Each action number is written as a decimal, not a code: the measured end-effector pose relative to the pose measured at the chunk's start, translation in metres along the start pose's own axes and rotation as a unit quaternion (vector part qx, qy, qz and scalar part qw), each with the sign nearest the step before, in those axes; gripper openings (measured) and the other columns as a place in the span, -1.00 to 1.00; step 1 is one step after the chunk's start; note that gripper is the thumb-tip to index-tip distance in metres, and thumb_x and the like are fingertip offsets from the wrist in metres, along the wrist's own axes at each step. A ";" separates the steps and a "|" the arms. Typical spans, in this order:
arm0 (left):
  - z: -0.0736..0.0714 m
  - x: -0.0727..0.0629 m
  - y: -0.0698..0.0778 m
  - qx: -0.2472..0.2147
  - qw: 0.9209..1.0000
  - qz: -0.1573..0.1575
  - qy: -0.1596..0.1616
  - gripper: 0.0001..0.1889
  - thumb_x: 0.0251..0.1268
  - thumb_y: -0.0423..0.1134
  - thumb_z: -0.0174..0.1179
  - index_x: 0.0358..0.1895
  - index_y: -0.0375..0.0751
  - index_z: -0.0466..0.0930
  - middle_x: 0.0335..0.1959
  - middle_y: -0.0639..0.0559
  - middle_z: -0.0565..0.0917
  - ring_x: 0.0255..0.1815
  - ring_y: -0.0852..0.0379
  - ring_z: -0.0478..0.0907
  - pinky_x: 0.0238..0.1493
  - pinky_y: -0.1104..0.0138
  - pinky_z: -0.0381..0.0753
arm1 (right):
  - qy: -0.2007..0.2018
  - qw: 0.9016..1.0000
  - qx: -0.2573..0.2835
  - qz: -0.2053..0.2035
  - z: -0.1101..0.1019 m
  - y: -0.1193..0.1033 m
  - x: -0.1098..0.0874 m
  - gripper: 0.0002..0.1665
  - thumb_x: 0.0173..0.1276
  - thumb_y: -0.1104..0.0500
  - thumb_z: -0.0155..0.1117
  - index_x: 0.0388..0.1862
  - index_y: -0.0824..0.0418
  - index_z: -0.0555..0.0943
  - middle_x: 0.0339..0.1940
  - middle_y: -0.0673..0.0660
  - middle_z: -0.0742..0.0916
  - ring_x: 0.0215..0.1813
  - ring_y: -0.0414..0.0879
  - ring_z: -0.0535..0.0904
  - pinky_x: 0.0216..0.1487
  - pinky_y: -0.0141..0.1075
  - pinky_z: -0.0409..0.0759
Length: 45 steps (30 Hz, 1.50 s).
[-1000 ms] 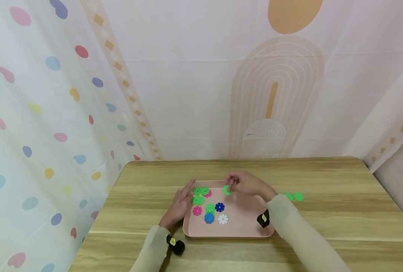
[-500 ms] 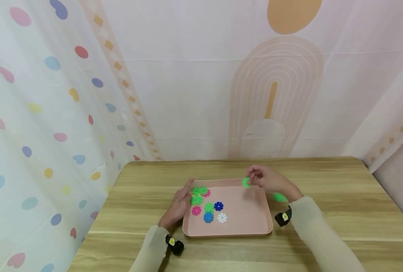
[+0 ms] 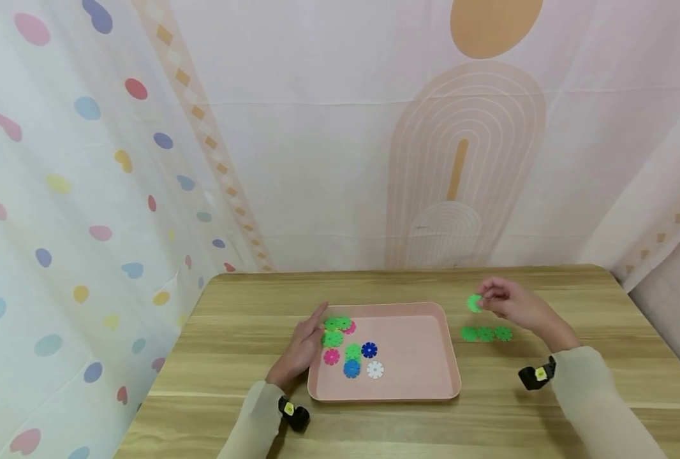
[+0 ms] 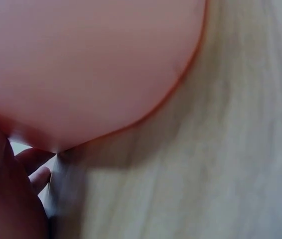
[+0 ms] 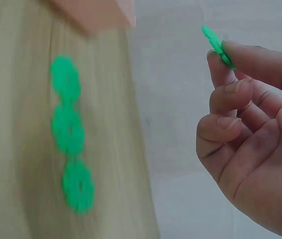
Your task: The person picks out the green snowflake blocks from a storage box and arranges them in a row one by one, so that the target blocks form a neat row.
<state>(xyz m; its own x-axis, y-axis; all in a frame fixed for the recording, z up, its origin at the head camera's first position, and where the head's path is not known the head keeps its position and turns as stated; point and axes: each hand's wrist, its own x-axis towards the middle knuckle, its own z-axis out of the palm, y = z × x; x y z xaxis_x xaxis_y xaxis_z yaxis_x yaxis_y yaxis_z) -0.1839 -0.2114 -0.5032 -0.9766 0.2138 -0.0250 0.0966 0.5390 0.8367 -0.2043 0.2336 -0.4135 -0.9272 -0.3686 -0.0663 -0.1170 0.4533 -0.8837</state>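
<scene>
Pale curtain (image 3: 317, 159) (coloured spots (image 3: 136, 88) at left) behind a wood-grain table (image 3: 248, 331).

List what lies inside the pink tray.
The pink tray holds green discs, two pink discs, a dark blue disc, a lighter blue disc and a white disc. Overlapping green discs at its left cover others; anything fully beneath cannot be seen.

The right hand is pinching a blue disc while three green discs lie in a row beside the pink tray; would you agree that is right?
Not quite: the disc pinched in the right hand is green, not blue, as the right wrist view shows. The three green discs do lie in a row beside the pink tray.
</scene>
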 end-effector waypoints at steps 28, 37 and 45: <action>0.005 -0.002 -0.002 -0.020 0.999 -0.025 0.003 -0.44 0.63 -0.17 -0.29 0.61 0.18 -0.06 0.61 -0.04 0.03 0.60 -0.23 -0.26 0.48 -0.29 -0.27 | 0.043 0.995 -0.017 0.087 -0.033 0.083 -0.048 -0.75 0.43 0.32 0.16 -0.03 0.48 0.46 -0.40 0.03 0.60 -0.51 -0.24 0.38 -0.48 -0.38 0.44; 0.004 -0.004 0.000 -0.010 1.000 -0.017 0.007 -0.43 0.62 -0.20 -0.28 0.61 0.15 -0.05 0.61 -0.01 0.05 0.60 -0.24 -0.24 0.49 -0.28 -0.26 | 0.036 0.995 -0.031 0.089 -0.028 0.087 -0.048 -0.74 0.43 0.26 0.20 -0.04 0.45 0.50 -0.33 0.07 0.66 -0.44 -0.22 0.41 -0.43 -0.37 0.44; 0.004 -0.006 0.002 -0.015 1.000 -0.027 0.004 -0.44 0.63 -0.19 -0.29 0.61 0.18 -0.04 0.61 -0.01 0.04 0.61 -0.26 -0.33 0.48 -0.29 -0.33 | 0.043 0.994 -0.051 0.089 -0.026 0.085 -0.048 -0.75 0.41 0.26 0.24 -0.07 0.44 0.52 -0.33 0.08 0.65 -0.37 -0.22 0.43 -0.37 -0.38 0.43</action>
<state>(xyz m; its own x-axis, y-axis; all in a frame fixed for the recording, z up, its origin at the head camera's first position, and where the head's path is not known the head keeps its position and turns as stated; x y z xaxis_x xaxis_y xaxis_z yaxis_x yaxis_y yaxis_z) -0.1769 -0.2086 -0.5032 -0.9816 0.1791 -0.0666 0.0382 0.5256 0.8499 -0.1792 0.3110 -0.4735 -0.9631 -0.2063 -0.1729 0.0195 0.5872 -0.8092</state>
